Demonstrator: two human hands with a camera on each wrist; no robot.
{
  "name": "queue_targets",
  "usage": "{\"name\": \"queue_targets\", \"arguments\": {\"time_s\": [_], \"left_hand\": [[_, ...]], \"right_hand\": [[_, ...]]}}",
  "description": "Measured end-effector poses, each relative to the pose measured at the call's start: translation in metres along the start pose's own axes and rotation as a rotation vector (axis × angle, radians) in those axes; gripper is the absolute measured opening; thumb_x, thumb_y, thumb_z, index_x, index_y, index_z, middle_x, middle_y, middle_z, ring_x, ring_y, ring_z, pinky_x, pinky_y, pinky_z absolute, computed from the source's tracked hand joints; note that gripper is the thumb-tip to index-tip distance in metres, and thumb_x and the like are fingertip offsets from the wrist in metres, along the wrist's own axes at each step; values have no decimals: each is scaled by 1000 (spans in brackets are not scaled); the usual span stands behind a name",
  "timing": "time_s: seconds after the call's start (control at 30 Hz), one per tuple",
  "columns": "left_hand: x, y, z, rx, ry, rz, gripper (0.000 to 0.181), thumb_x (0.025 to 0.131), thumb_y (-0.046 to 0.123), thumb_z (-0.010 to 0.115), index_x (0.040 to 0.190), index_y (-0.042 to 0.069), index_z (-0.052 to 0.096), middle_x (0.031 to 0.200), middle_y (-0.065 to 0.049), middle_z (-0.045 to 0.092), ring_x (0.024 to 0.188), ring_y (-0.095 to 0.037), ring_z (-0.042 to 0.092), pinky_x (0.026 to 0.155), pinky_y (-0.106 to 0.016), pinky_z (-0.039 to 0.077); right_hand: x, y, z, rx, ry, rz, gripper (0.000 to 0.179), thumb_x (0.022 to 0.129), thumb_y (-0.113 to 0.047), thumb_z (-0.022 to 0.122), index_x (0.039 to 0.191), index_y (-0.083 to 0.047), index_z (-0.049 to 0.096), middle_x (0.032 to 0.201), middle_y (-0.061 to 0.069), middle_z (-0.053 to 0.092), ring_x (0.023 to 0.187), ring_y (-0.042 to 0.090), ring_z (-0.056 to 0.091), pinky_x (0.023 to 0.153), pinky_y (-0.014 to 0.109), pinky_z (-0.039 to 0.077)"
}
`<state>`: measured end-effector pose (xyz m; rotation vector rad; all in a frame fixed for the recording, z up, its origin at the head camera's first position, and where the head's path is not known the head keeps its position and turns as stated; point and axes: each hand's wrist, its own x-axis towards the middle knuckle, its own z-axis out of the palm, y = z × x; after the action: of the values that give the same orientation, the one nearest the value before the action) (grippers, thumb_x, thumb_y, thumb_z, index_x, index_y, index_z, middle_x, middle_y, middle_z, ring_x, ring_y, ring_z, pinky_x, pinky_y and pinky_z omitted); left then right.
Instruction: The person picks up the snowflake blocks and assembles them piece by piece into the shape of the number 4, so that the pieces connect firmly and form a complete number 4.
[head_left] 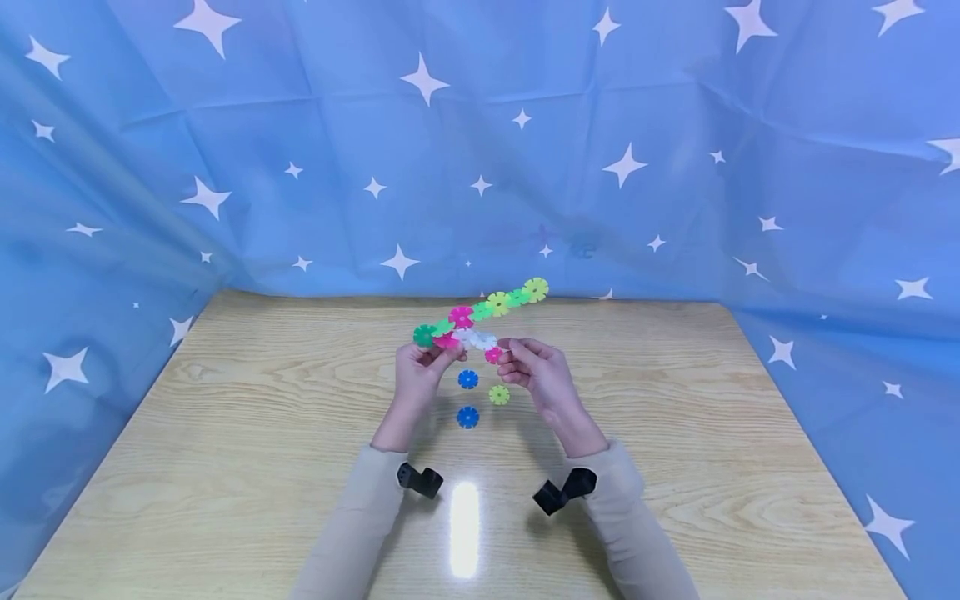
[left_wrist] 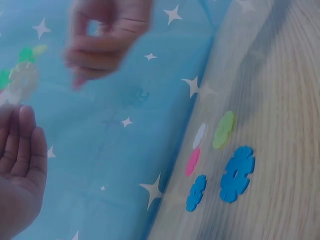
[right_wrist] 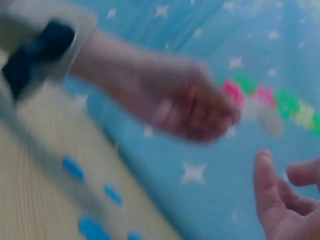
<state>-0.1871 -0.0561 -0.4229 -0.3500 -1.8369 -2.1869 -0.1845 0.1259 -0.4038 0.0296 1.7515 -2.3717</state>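
My left hand (head_left: 420,373) pinches a joined chain of notched plastic flower discs (head_left: 498,303). The chain slants up to the right in green, pink and yellow-green, with white discs at its lower side. In the right wrist view the left hand (right_wrist: 187,107) is blurred beside the chain's pink and white discs (right_wrist: 265,94). My right hand (head_left: 542,371) is raised just right of the chain, its fingers bent; in its wrist view the fingers (right_wrist: 265,172) are apart with nothing visible between them. Below lie two blue discs (head_left: 468,417) and a yellow-green disc (head_left: 498,394).
A loose pink disc (left_wrist: 192,161) and a white disc (left_wrist: 200,136) lie on the wooden table (head_left: 255,467) beyond the blue ones. Blue star-printed cloth (head_left: 480,142) hangs behind the table and along its sides. Both wrists carry black cameras (head_left: 420,481).
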Motion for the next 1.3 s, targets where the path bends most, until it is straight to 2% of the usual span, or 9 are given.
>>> {"name": "queue_targets", "arguments": {"time_s": [0.1, 0.23, 0.37, 0.5, 0.73, 0.8, 0.93, 1.17, 1.3], "left_hand": [[2, 0, -5, -4, 29, 4, 12, 86, -1, 64, 86, -13, 65, 68, 7, 68, 67, -8, 65, 68, -21, 53], [4, -1, -12, -17, 52, 7, 11, 85, -4, 64, 87, -14, 65, 67, 8, 68, 65, -7, 65, 66, -18, 52], [5, 0, -16, -31, 65, -8, 12, 86, -4, 63, 89, -16, 64, 67, 7, 68, 66, -7, 66, 68, -18, 52], [5, 3, -18, -35, 68, -19, 14, 87, -3, 63, 90, -16, 63, 68, 7, 68, 67, -7, 66, 70, -20, 52], [6, 5, -19, -36, 63, -27, 19, 88, -2, 61, 96, -19, 61, 69, 8, 68, 69, -6, 66, 77, -22, 53], [6, 5, -19, -39, 65, -24, 19, 88, -1, 62, 95, -19, 61, 69, 8, 69, 69, -7, 66, 77, -23, 53], [6, 5, -18, -53, 68, -12, 19, 88, -2, 62, 95, -20, 61, 70, 7, 69, 68, -7, 66, 77, -23, 54], [7, 5, -18, -49, 68, -6, 18, 88, -2, 62, 94, -19, 61, 69, 7, 69, 68, -7, 66, 77, -23, 54], [6, 5, -17, -51, 70, -13, 18, 88, -2, 62, 93, -18, 61, 70, 8, 69, 68, -7, 66, 78, -24, 54]], "right_hand": [[9, 10, -9, -102, 7, 30, 34, 95, -7, 54, 117, 18, 50, 77, 5, 64, 65, 10, 63, 65, 22, 56], [22, 26, -22, -274, 7, 48, 33, 92, -5, 58, 117, 16, 53, 92, 13, 65, 75, 13, 65, 76, 30, 56], [30, 41, -31, -540, -20, 28, 30, 87, -4, 65, 113, 10, 60, 102, 18, 64, 83, 16, 62, 75, 29, 55], [35, 51, -31, -814, -44, -14, 28, 80, -3, 71, 107, 4, 66, 97, 13, 65, 85, 19, 59, 73, 27, 52], [37, 48, -22, -1116, -94, -70, 27, 71, -2, 79, 95, 1, 69, 86, 8, 62, 80, 19, 55, 73, 31, 50], [36, 47, -20, -1172, -110, -71, 23, 71, -2, 79, 92, 0, 70, 83, 7, 62, 78, 18, 55, 71, 30, 50], [35, 44, -16, -1198, -141, -65, 17, 72, 0, 77, 87, 0, 69, 81, 6, 64, 76, 17, 57, 69, 29, 51], [32, 40, -15, -1290, -210, -94, 25, 67, 1, 80, 88, 1, 67, 81, 6, 61, 75, 17, 54, 70, 30, 50], [31, 41, -16, -1291, -212, -78, 25, 67, 2, 79, 88, 1, 66, 82, 6, 58, 75, 17, 50, 69, 30, 48]]}}
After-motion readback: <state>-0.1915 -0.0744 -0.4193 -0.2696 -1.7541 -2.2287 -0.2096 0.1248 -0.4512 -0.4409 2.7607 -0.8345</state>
